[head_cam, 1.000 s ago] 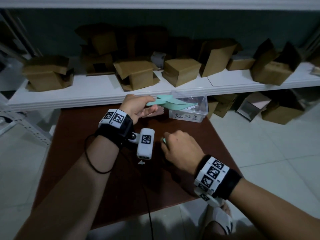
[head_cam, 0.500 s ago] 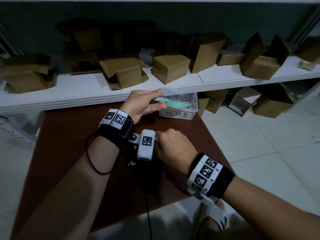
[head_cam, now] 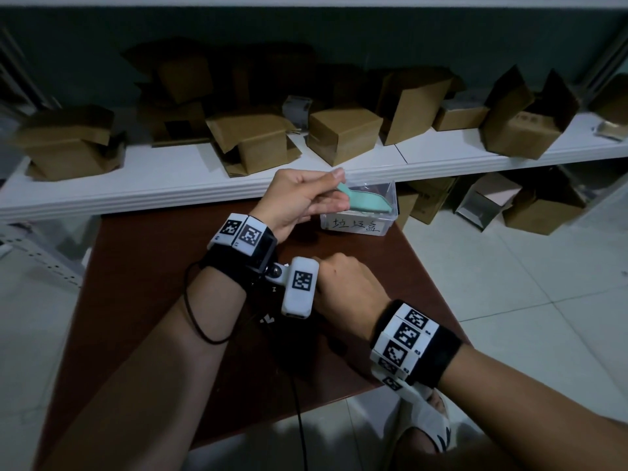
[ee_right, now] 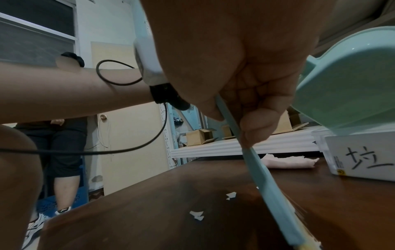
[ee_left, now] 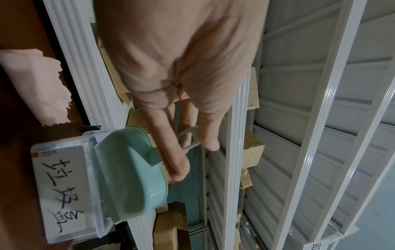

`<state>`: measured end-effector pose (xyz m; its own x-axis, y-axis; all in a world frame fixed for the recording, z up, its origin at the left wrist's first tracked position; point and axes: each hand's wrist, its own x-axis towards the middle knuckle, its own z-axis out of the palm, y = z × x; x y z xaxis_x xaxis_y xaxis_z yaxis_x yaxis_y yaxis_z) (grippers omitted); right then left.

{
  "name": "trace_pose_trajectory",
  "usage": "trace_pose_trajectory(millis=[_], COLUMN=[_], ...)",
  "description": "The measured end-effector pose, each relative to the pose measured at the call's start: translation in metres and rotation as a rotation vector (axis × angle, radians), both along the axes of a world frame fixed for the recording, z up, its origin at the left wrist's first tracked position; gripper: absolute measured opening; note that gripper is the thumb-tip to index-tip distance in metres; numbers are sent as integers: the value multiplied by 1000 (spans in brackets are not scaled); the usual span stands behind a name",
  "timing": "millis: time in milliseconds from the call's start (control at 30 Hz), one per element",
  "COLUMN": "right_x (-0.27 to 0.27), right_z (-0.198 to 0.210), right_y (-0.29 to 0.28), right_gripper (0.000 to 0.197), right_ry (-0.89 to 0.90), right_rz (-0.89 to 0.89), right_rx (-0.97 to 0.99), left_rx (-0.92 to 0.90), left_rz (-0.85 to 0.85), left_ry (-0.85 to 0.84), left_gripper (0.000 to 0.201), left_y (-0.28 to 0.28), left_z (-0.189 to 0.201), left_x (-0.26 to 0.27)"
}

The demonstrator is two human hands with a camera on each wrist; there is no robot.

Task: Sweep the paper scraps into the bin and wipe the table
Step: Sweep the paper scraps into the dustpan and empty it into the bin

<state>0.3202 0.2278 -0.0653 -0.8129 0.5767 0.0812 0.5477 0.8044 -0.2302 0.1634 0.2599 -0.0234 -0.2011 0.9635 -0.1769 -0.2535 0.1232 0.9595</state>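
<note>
The person's left hand (head_cam: 299, 195) is raised over the far right corner of the brown table (head_cam: 142, 277), thumb and fingers pinching the handle of a small mint-green dustpan (head_cam: 365, 202), which is tipped mouth-down into the clear plastic bin (head_cam: 356, 226). From the left wrist view the dustpan's scoop sits right against the bin's open rim, the handle loop between the fingers (ee_left: 177, 162). The bin stands on the table's far right corner, a white label with handwritten characters on its near face. The right hand (head_cam: 350, 287) is low over the middle of the table, nearer to the person, its fingers curled tight around the thin mint-green handle of a brush (ee_right: 267, 182) that slants down to the tabletop. A few white paper scraps (ee_right: 197, 215) lie on the wood just left of the brush. A pale crumpled cloth (ee_right: 292, 162) lies at the table's far edge, left of the bin. Beyond it runs a white shelf (head_cam: 170, 188) crowded with cardboard boxes (head_cam: 343, 134). Another person (ee_right: 62, 145) in dark clothing stands off to the left.
</note>
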Motion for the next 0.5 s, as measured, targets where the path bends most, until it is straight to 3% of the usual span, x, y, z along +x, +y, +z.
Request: trace_pose_trajectory(millis=[267, 500], right_x=[1, -3], right_z=[0, -5], right_y=[2, 5], right_gripper=[16, 30], right_ry=[-36, 16], right_rz=[30, -35], right_rx=[2, 51], left_rx=[21, -105], left_rz=[35, 25], left_ry=[22, 22], left_gripper=[34, 28], left_y=[-2, -29], left_z=[3, 12], left_x=[8, -22])
